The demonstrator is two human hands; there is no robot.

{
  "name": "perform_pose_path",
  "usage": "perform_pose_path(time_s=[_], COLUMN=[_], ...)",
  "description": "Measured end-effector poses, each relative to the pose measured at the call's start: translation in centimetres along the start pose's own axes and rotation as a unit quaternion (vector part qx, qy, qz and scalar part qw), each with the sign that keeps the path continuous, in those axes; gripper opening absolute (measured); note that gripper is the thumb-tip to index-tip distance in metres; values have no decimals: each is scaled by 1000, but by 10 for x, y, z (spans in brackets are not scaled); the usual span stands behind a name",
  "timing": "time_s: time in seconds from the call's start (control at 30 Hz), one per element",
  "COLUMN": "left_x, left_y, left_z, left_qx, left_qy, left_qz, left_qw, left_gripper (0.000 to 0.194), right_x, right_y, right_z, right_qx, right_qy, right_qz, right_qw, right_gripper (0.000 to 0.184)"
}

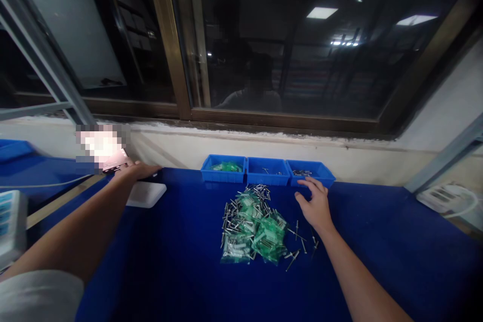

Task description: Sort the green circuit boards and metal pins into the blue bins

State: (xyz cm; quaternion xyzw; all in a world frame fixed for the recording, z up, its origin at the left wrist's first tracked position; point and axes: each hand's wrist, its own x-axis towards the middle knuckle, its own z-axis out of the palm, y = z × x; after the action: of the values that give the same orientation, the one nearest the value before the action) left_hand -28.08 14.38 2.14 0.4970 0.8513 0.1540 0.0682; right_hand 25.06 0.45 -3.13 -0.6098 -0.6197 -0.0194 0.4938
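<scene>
My left hand (132, 170) is at the far left, its fingers closed on the lower edge of a phone (115, 161) whose bright screen is blurred out. A white flat box (147, 194) lies beneath that wrist. My right hand (315, 205) is open and holds nothing, fingers apart, just in front of the right blue bin (320, 177). To its left lies a pile of blind rivets (230, 216) mixed with small clear and green plastic bags (269, 239) of pale pieces. Several loose rivets (292, 259) are scattered on the pile's right side.
Against the wall, a left blue bin (223, 176) holds green bags and a middle blue bin (267, 178) holds a few rivets; the right one has small metal parts. Grey metal posts (445, 158) flank the blue table (181, 271). A white device (13, 226) stands at far left.
</scene>
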Motion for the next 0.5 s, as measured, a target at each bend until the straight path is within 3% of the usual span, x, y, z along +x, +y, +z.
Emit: perform_pose_path(time_s=[0.1,0.23,0.5], left_x=[-1,0,2], left_y=[2,-2,-8], left_z=[-1,2,7], left_qx=[40,50,55], left_qy=[-15,-7,-5], left_qz=[-61,-35,13], left_qw=[997,998,998], left_gripper=[82,83,57], right_x=[0,0,1], right_y=[0,-1,-2], right_z=[0,-2,-3], right_qx=[-2,-3,-1], right_qy=[-1,2,-4], right_qz=[-2,0,-2], right_qw=[1000,1000,1000], right_gripper=[30,29,27])
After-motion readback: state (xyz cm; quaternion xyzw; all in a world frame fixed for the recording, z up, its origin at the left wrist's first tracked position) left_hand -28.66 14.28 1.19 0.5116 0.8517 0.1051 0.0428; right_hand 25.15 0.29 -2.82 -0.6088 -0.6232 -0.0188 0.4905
